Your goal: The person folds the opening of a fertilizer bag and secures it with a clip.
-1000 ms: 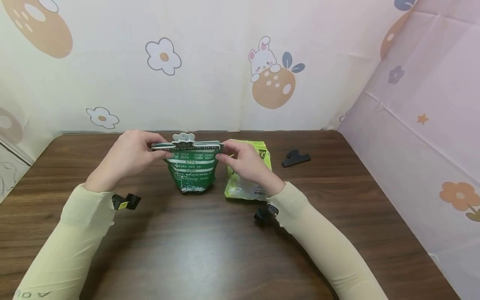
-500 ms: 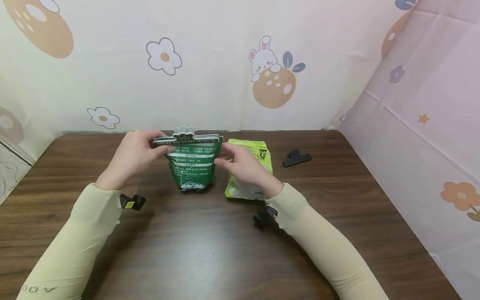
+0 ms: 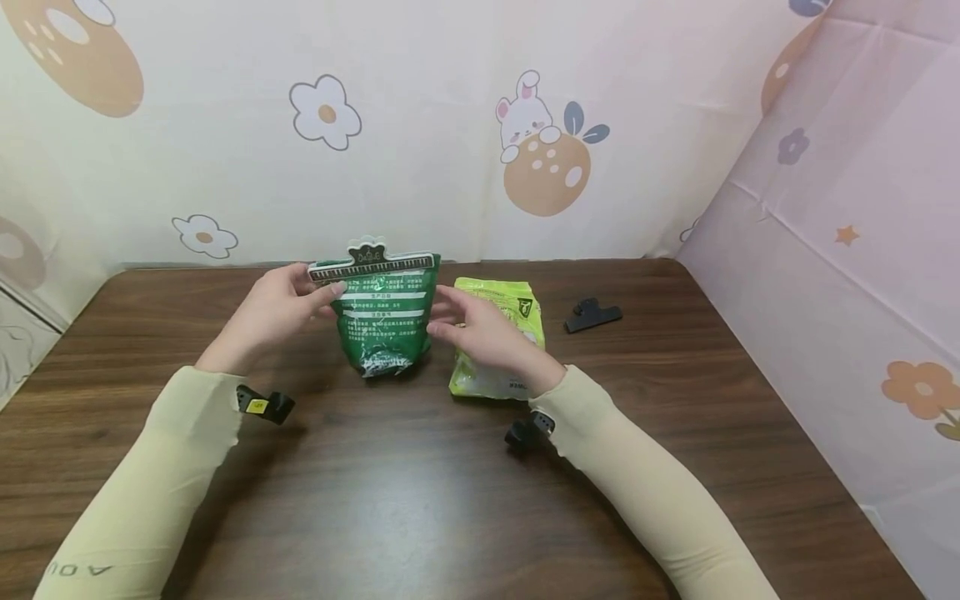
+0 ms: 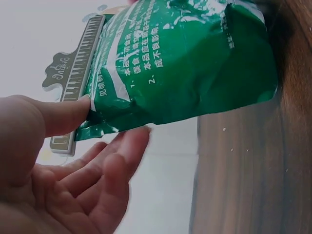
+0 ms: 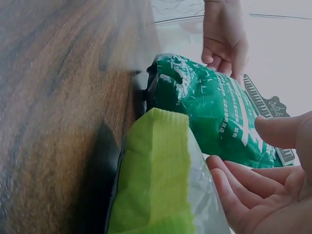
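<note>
Clip reading "Music" atop green bag, Chinese print. Left hand pinches bag's clipped corner; right hand at opposite edge, grip unclear.

On the dark, white-edged clip patterned with piano keys, I read "Music". The shiny green plastic bag carries white Chinese print, numbered 1 and 2, including 成不良影响. I make out "OWER" on the lime-green and white plastic bag, and an A and an O on the pale yellow knit sleeve.
</note>
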`<control>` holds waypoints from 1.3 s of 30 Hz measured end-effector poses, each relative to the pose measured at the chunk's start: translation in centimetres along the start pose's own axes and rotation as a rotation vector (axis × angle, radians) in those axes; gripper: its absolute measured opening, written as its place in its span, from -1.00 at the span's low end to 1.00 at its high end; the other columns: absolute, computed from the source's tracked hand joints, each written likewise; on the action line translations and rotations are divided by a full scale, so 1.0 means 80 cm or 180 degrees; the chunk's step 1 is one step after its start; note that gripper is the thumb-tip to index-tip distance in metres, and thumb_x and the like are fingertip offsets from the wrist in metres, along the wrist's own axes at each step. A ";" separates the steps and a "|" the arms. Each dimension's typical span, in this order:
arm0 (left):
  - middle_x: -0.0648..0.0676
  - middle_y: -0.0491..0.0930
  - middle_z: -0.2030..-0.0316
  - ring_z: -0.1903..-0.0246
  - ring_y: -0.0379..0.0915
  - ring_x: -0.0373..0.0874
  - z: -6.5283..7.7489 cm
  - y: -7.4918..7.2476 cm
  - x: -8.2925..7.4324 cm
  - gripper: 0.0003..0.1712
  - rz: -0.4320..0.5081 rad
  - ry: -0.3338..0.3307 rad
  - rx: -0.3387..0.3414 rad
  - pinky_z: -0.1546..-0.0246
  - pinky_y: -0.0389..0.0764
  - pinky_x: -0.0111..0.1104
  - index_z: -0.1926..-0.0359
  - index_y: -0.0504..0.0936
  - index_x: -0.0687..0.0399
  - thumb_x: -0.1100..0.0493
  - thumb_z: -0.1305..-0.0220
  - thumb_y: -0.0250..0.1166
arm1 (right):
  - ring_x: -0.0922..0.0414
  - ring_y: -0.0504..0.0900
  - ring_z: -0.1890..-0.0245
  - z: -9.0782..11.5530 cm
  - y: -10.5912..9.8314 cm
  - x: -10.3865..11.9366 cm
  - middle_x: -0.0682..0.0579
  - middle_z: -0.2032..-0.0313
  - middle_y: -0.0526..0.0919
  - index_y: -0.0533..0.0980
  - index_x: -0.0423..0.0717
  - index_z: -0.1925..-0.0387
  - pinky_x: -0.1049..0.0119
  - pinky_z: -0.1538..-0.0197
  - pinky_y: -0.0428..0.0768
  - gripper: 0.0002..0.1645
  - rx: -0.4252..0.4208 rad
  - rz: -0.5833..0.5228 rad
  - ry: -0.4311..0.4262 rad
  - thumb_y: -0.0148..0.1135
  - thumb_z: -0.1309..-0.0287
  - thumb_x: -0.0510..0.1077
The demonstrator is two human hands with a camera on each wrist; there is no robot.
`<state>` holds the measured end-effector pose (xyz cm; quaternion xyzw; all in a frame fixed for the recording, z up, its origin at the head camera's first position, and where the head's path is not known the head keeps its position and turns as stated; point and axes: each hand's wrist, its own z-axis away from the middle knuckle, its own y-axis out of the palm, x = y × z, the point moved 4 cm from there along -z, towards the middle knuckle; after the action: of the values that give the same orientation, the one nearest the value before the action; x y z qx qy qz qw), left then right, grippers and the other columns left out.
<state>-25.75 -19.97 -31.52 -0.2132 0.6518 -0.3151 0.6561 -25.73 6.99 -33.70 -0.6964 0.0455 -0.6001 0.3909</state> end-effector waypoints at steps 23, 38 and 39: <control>0.14 0.75 0.35 0.02 0.59 0.10 -0.001 0.009 0.008 -0.24 -0.0177 -0.0266 -0.0172 -0.03 0.44 0.06 0.12 0.73 0.18 -0.43 -0.35 0.06 | 0.12 0.52 -0.20 -0.002 0.005 -0.007 0.09 -0.14 0.62 0.26 0.02 -0.47 0.07 -0.24 0.44 -0.28 0.0052 -0.0092 0.0171 0.23 -0.37 0.00; 0.14 0.74 0.37 0.03 0.54 0.12 -0.005 0.017 0.022 -0.28 -0.0313 -0.0396 0.0130 0.01 0.45 0.02 0.11 0.71 0.16 -0.41 -0.36 0.08 | 0.07 0.60 -0.13 -0.001 0.010 -0.008 0.00 -0.19 0.59 0.36 -0.11 -0.39 0.12 -0.24 0.44 -0.34 0.0166 -0.0178 0.0372 0.19 -0.38 0.09; 0.14 0.74 0.37 0.04 0.54 0.11 -0.006 0.018 0.022 -0.28 -0.0316 -0.0399 0.0150 0.02 0.45 0.00 0.10 0.71 0.16 -0.41 -0.37 0.08 | 0.08 0.57 -0.16 -0.001 0.010 -0.008 0.01 -0.19 0.59 0.37 -0.10 -0.38 0.11 -0.25 0.43 -0.35 0.0173 -0.0111 0.0349 0.19 -0.38 0.09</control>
<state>-26.12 -20.13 -33.81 -0.2491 0.5904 -0.3485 0.6840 -25.63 6.78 -34.69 -0.6523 0.0384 -0.6451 0.3962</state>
